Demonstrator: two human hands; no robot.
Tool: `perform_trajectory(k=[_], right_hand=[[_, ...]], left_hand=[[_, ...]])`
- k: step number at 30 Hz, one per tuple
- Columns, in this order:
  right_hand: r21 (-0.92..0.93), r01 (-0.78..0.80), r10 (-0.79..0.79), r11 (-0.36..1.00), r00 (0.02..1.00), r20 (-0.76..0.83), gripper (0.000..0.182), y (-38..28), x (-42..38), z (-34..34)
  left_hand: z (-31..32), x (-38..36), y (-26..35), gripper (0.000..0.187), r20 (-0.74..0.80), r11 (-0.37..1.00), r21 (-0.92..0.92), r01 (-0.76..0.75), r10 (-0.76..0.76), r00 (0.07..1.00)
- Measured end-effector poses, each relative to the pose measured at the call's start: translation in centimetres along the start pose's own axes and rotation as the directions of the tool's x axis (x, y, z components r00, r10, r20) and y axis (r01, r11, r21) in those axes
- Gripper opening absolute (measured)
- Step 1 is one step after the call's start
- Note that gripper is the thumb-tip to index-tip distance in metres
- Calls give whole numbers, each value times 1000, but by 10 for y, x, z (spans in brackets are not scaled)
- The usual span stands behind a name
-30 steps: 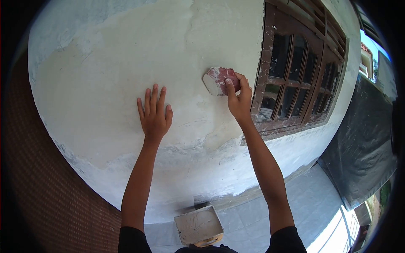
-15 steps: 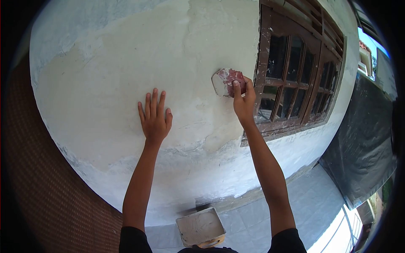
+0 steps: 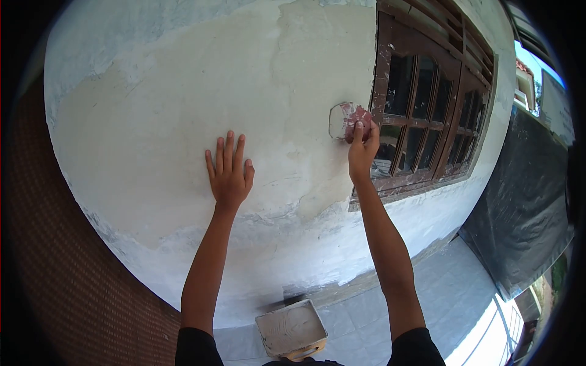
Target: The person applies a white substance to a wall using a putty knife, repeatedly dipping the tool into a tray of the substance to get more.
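The left hand (image 3: 229,178) lies spread on the wall (image 3: 183,104), palm toward the surface, its 4 fingers pointing upward and slightly apart, the thumb standing out to the right; it holds nothing. The right hand (image 3: 364,146) grips a flat red scraper (image 3: 349,119) at its right end, the thumb pressed on the near face and the other fingers mostly hidden behind it. The scraper, smeared with whitish filler, is at the wall just beside the left edge of a brown window (image 3: 421,100), higher than the left hand and well apart from it; whether its whole edge touches the surface cannot be told. The wall is coated in pale beige, with ragged borders against bluish-white areas above and below. The window has 2 sashes with small panes and white specks on its frame. Low down, between the 2 forearms, a shallow tray (image 3: 292,329) holds pale paste and sits over something yellow-orange that is mostly hidden. A grey sheet (image 3: 390,317) covers the ground, a black sheet (image 3: 519,201) hangs at the right, and a brown woven surface (image 3: 79,262) runs along the left.
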State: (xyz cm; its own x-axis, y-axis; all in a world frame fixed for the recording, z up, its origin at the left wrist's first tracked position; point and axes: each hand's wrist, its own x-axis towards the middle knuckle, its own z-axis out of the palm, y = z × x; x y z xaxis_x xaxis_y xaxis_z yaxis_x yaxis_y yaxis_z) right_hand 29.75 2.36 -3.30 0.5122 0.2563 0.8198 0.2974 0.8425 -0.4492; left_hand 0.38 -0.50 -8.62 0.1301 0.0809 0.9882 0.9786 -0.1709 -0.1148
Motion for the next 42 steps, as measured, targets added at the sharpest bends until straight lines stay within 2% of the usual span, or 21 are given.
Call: perform_trajectory(k=[1,2,4,6,8,9,10,12,13,14,16,18,20,22,25,27,28,30,35,37,42], right_hand=[[135,-151,168,979,979,-119,22,1,6,-4],[136,-148,164,979,980,-114,22,8,11,-10],[279,-119,221,953,904,-366,23,11,17,-15],[374,-147,266,916,919,-291,24,1,6,-9],[174,-79,71,982,996,56,26,2,-6,-6],[84,-46,32,995,985,168,28,6,-9,-3],[81,-49,35,995,985,168,28,10,-9,-4],[105,-183,187,978,982,-34,31,14,-1,-9],[31,-177,179,984,960,-214,32,32,8,-18],[31,-176,178,984,961,-212,32,28,12,-23],[356,-190,346,915,823,-450,32,22,16,-30],[315,-171,301,934,852,-430,32,19,9,-30],[260,-142,177,955,977,-118,29,6,-7,-19],[114,-116,116,987,993,3,30,-5,-19,-6],[-16,-128,127,992,988,-85,31,11,-15,-10],[81,-208,223,975,915,-337,39,20,-8,-25],[80,-210,225,974,916,-332,39,26,-6,-34],[327,-271,404,905,785,-469,41,40,-4,-52],[352,-330,464,876,779,-423,38,56,-29,-81],[373,-386,501,844,816,-289,32,56,-43,-87],[330,-408,486,851,851,-202,23,35,-76,-88]], left_hand=[[0,0,-1,52,2,1000,-7,1,-1,1000],[0,0,-1,52,-1,1000,-4,5,-5,1000],[1,-1,0,54,18,1000,-23,3,-2,1000],[2,-1,-1,54,13,1000,-24,5,-5,1000],[0,-1,0,54,29,1000,-29,5,-4,1000],[0,-2,0,54,33,999,-33,6,-5,999],[0,-2,-1,54,30,999,-35,2,-1,1000],[0,-1,-2,54,28,999,-38,-3,4,1000],[-1,-1,-1,53,28,1000,-22,5,-4,1000],[-1,-1,-1,52,27,1000,-4,13,-13,1000],[-1,-1,-1,52,27,1000,3,15,-15,1000],[-1,-1,-1,51,25,1000,3,18,-18,1000],[-2,-1,0,51,29,1000,12,18,-19,999],[0,-1,-1,52,32,1000,-20,12,-12,999],[-1,-3,-3,54,40,998,-56,2,0,999],[-4,-2,-4,54,38,998,-63,2,0,999],[-5,-3,-3,52,46,998,-66,10,-7,999],[-10,-8,-3,51,58,998,-65,21,-17,998],[-23,-21,2,57,167,992,-121,39,-19,986],[-30,-24,6,58,196,992,-118,45,-21,980],[-50,-33,19,61,306,988,-125,88,-46,951]])
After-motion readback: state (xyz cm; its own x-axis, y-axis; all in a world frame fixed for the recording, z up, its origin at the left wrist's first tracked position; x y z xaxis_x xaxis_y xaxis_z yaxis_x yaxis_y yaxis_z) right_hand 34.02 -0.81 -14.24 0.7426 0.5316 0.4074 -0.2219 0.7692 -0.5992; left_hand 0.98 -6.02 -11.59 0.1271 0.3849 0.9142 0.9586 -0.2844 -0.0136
